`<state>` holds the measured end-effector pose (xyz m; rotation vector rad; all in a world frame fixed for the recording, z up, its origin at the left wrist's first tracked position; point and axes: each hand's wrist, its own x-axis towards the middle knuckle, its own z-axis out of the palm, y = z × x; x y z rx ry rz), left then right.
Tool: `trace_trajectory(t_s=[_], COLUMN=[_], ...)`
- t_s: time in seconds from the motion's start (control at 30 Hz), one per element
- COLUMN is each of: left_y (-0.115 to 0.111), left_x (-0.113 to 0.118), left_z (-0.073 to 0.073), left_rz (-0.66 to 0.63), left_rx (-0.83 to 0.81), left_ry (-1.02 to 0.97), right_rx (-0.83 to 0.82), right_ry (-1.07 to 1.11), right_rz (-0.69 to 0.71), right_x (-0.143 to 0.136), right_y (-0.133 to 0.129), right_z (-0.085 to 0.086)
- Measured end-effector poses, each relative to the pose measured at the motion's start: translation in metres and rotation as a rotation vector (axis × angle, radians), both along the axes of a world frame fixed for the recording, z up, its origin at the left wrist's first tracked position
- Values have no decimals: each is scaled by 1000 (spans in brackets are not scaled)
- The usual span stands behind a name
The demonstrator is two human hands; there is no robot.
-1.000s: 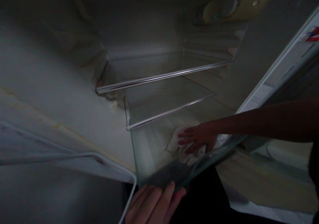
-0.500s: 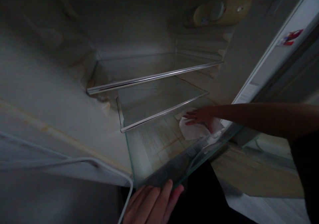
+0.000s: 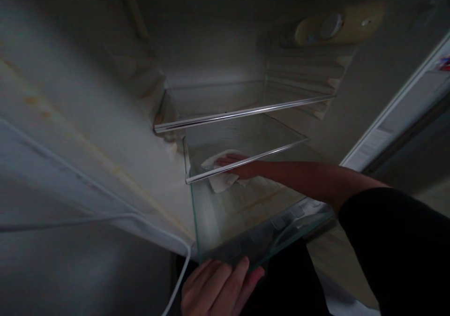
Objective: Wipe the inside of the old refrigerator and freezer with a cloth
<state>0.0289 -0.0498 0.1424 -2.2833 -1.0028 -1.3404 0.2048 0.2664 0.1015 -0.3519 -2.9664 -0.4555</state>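
Inside a fridge, a glass shelf [image 3: 225, 215] reaches out toward me, with brownish stains seen on or through it. My left hand [image 3: 220, 288] is closed round its front edge, fingers on top. Over on the left part of the shelf, my right hand [image 3: 249, 169] lies flat with fingers stretched out, pressing a crumpled white cloth [image 3: 221, 183]. Whether it is fabric or paper, I cannot tell. A metal trim bar [image 3: 277, 151] of the shelf above crosses in front of the right hand and hides part of it.
Higher up runs another metal-trimmed shelf edge [image 3: 242, 114]. A yellowed control housing [image 3: 353, 24] with a round knob sits on the right wall. Down the left side, a pale seal or cord [image 3: 160, 231] hangs loose. The open door [image 3: 379, 140] stands at the right.
My right hand has swept left and deeper along the shelf, carrying the white cloth with it. My left hand keeps hold of the front edge. The view has shifted slightly left.
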Motion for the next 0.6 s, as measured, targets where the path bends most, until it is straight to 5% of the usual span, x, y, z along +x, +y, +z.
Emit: trace_trajectory(t_s=[0.17,0.27,0.4,0.6], left_y=[-2,-2,2,8], left_x=[0,-2,-5,-10], left_z=[-3,-3,-1,1], left_rz=[43,53,18,-41], left_rx=[-8,-2,-52,-88], left_ry=[32,29,16,-9], right_rx=[64,103,104,-95], right_ry=[75,60,31,-70], right_rz=[60,89,113,-35], right_x=[-60,-67,-33,61], right_y=[3,6,15,22], right_z=[18,20,27,38])
